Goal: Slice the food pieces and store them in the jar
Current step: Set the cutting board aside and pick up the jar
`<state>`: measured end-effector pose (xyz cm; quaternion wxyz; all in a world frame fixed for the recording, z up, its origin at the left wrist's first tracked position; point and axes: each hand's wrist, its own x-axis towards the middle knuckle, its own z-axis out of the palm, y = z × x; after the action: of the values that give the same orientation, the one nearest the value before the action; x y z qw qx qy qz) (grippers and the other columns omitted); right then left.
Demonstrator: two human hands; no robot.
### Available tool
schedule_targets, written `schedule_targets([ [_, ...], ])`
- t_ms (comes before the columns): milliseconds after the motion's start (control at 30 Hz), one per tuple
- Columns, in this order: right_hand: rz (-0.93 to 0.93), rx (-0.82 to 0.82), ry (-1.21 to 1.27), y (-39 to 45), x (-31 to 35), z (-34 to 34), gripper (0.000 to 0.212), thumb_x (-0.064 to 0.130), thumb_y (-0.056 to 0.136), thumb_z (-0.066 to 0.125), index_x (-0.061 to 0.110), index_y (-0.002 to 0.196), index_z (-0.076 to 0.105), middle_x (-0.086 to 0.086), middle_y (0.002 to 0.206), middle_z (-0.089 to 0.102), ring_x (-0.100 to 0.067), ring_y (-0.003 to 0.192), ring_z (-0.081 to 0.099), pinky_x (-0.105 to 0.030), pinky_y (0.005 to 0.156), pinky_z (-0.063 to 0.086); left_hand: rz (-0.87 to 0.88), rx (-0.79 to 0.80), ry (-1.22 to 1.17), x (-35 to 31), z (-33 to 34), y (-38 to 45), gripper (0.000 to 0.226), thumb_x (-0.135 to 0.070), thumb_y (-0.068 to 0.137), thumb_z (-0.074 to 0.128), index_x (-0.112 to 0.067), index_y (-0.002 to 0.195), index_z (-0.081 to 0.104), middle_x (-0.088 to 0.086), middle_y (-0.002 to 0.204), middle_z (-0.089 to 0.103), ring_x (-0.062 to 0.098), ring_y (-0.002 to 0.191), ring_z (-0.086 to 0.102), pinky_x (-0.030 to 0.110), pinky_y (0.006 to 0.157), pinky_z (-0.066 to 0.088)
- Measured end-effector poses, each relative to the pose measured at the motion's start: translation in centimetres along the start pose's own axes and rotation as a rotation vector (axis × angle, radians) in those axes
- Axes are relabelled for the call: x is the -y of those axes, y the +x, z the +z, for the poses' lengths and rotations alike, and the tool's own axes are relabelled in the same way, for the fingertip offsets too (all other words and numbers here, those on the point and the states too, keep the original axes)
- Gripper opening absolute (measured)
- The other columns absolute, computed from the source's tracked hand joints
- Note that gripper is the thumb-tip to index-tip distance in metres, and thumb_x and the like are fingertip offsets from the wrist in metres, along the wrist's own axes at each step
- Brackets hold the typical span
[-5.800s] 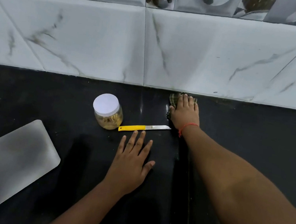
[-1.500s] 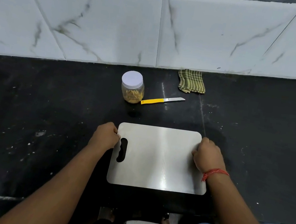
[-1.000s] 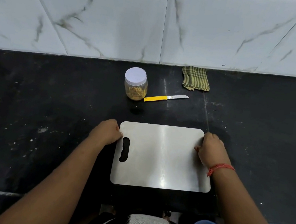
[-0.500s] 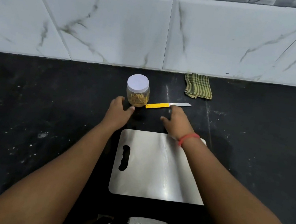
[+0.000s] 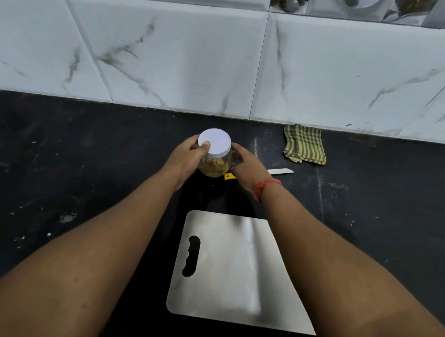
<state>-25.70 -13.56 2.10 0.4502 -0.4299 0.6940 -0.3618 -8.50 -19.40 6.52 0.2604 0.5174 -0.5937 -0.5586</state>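
We now have both hands on the small clear plastic jar with the white screw lid point(image 5: 213, 152), which stands on the black stone counter point(image 5: 70, 174) just beyond the brushed steel cutting board with the slotted handle point(image 5: 229, 267). Half a second ago our hands were only reaching toward it, the right one heading for the knife; a second before that they were squaring the board in front of us. Our left hand point(image 5: 185, 160) wraps the jar's left side, its thumb hooked onto the edge of the lid, and our right hand point(image 5: 247, 166) cups the right side with fingers curled round it. The jar holds yellowish food pieces and its lid is on.

The yellow-handled knife point(image 5: 278, 171) lies untouched under our right wrist, only the blade tip and a corner of the handle showing. The green striped cloth point(image 5: 304, 144) sits against the marble-look wall tiles point(image 5: 174, 54).

We judge that setup is done and we are about to open the jar to get pieces onto the board; no slicing has begun.
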Motion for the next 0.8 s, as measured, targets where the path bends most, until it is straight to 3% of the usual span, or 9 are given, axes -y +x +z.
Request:
schedule_targets([
  [100, -0.050, -0.085, 0.082, -4.2, 2.8, -0.3, 0.063, 0.015, 0.076, 0.055, 0.027, 0.137, 0.048, 0.004, 0.127, 0.062, -0.013, 0.115, 0.060, -0.038, 0.104, 0.046, 0.082, -0.010, 0.004, 0.3, 0.5, -1.9, 0.028, -0.041, 0.098, 0.057, -0.040, 0.126, 0.060, -0.017, 0.117, 0.064, 0.010, 0.115, 0.060, 0.039, 0.101, 0.052],
  [233, -0.110, -0.120, 0.206, -9.1, 2.3, -1.1, 0.057, -0.008, 0.083, 0.050, 0.024, 0.130, 0.056, 0.004, 0.117, 0.067, -0.011, 0.103, 0.065, -0.030, 0.097, 0.050, 0.229, 0.021, 0.035, 0.3, 2.1, -6.3, 0.037, -0.041, 0.100, 0.057, -0.030, 0.135, 0.058, -0.013, 0.124, 0.065, -0.004, 0.111, 0.060, 0.010, 0.086, 0.048],
  [333, -0.081, -0.132, 0.236, -13.1, 0.1, -1.5, 0.064, -0.014, 0.081, 0.048, 0.025, 0.131, 0.056, 0.003, 0.119, 0.067, -0.009, 0.104, 0.066, -0.028, 0.095, 0.050, 0.228, 0.106, 0.046, 1.6, 3.2, -9.2, 0.046, -0.064, 0.089, 0.057, -0.044, 0.131, 0.058, -0.008, 0.125, 0.063, 0.000, 0.109, 0.063, 0.025, 0.092, 0.053],
  [467, -0.040, -0.214, 0.109, -18.0, -2.5, -1.1, 0.074, -0.019, 0.078, 0.043, 0.031, 0.132, 0.054, 0.007, 0.126, 0.059, 0.003, 0.103, 0.060, -0.007, 0.088, 0.044, 0.154, 0.149, 0.102, 3.6, 4.5, -12.6, 0.055, -0.077, 0.080, 0.052, -0.052, 0.129, 0.056, -0.012, 0.118, 0.059, -0.003, 0.108, 0.060, 0.030, 0.098, 0.050],
  [633, -0.041, -0.290, 0.144, -20.0, -4.5, -0.4, 0.073, -0.018, 0.078, 0.041, 0.032, 0.131, 0.053, 0.013, 0.129, 0.056, 0.001, 0.105, 0.059, -0.012, 0.090, 0.047, 0.100, 0.201, 0.061, 4.4, 5.8, -14.4, 0.041, -0.068, 0.083, 0.057, -0.059, 0.123, 0.055, -0.016, 0.121, 0.054, -0.008, 0.111, 0.055, 0.030, 0.105, 0.045],
  [800, -0.036, -0.318, 0.160, -20.8, -4.8, 0.1, 0.067, -0.014, 0.084, 0.044, 0.032, 0.132, 0.052, 0.014, 0.129, 0.055, 0.002, 0.105, 0.058, -0.017, 0.093, 0.048, 0.107, 0.209, 0.086, 4.6, 5.8, -14.8, 0.046, -0.068, 0.082, 0.057, -0.054, 0.126, 0.055, -0.016, 0.122, 0.054, -0.006, 0.112, 0.056, 0.032, 0.105, 0.046],
])
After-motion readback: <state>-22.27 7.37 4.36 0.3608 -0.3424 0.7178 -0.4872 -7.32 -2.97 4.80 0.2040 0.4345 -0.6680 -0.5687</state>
